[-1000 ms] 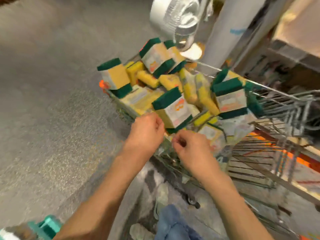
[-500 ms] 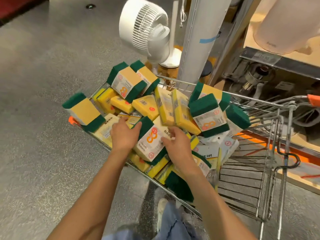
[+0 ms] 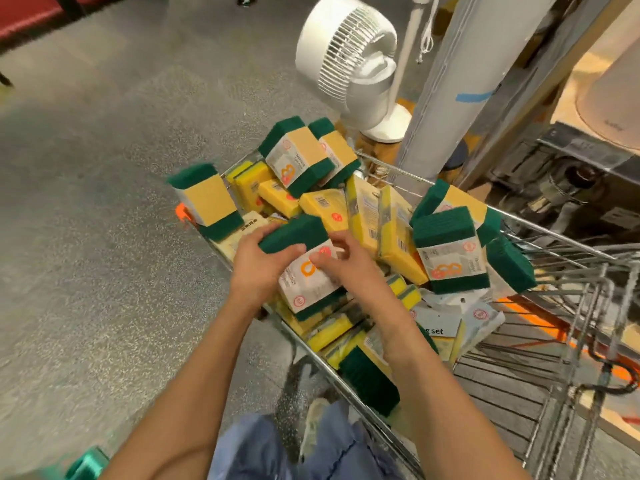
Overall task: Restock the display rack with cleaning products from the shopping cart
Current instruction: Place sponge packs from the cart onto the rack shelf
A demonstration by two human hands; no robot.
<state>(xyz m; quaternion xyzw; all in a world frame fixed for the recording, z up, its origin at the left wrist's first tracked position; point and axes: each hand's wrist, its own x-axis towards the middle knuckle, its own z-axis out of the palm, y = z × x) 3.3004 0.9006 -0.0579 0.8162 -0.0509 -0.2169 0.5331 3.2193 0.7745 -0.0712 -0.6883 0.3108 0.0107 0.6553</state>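
Grey shop floor [image 3: 104, 237] lay beneath a still-heaped shopping cart [image 3: 540, 233]; left hand [image 3: 258, 263] and right hand [image 3: 346, 268] together clasped one sponge pack [image 3: 306, 271]; restocking had barely begun.

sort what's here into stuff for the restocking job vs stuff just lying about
Part of the job:
- sponge pack held by left hand and right hand
- loose sponge packs piled in the cart
- shopping cart

Just lying about:
- white fan
- grey pillar
- teal object on the floor

One wire cart [image 3: 540, 233], one white fan [image 3: 349, 60], two hands, and six green-capped sponge packs.
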